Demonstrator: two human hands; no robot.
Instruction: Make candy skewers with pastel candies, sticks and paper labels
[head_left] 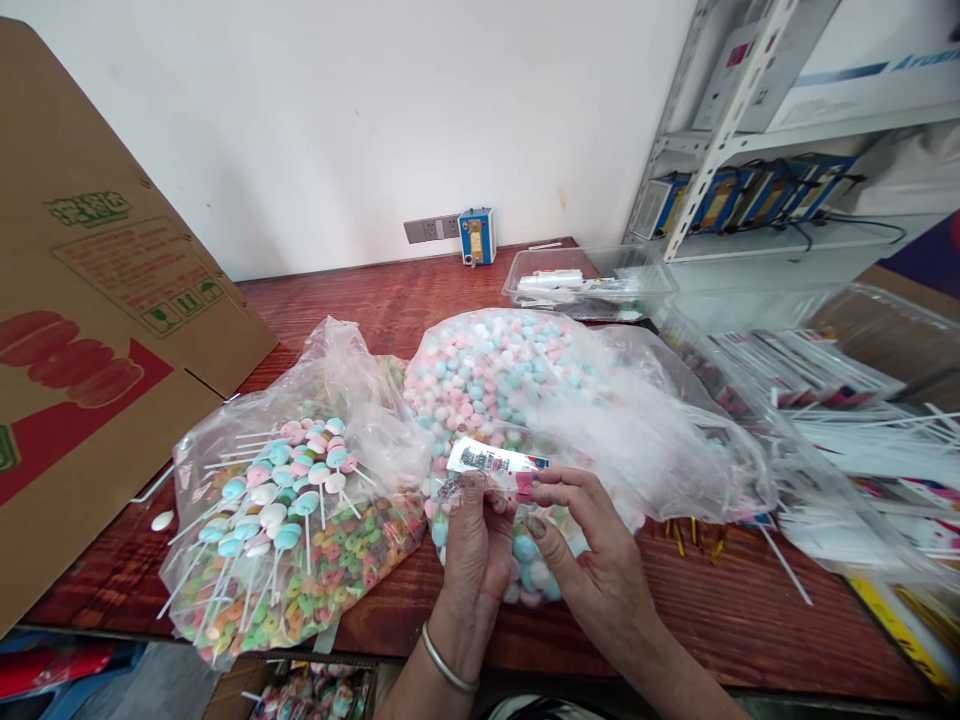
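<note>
Between the thumb and fingers of my left hand (480, 545) is a small printed plastic wrapper (487, 460), white with dark print and pink patches. My right hand (589, 540) is at the wrapper's right end, its thumb apart from its stretched fingers; whether the fingertips touch it I cannot tell. Behind both hands lies a large clear bag (480, 365) of pink, white and blue candy balls. To the left, several pastel candies on white sticks (274, 490) lie on a clear bag of colourful ring-shaped pieces (360, 545).
A cardboard box (97, 300) stands at left. Behind the bags are a clear plastic tray (592, 300) and a small blue device (478, 237). On the right, a clear bin (922, 310) holds printed wrappers and white sticks (847, 440), near a metal shelf (720, 150). Gold ties (697, 538) lie on the table.
</note>
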